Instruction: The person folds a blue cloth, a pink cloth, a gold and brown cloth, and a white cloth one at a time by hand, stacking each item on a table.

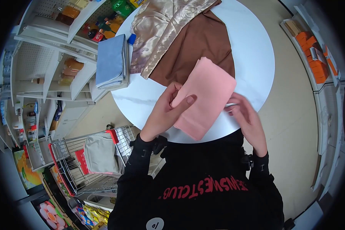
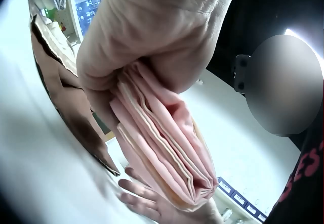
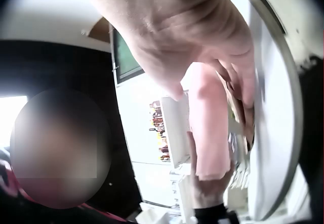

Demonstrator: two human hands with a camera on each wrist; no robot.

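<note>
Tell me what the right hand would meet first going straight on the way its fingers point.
Most likely the side of the folded pink cloth held in the left hand; the right hand points toward it, though the depth between them is unclear.

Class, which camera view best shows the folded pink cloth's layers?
The left wrist view: it faces the pink cloth's edge up close, its stacked folds plain. The head view shows a broad flat face; the right wrist view, only a narrow, smooth side.

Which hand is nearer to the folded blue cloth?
Left. The left hand is right of the blue cloth; the right hand is farther right, past the pink cloth.
</note>
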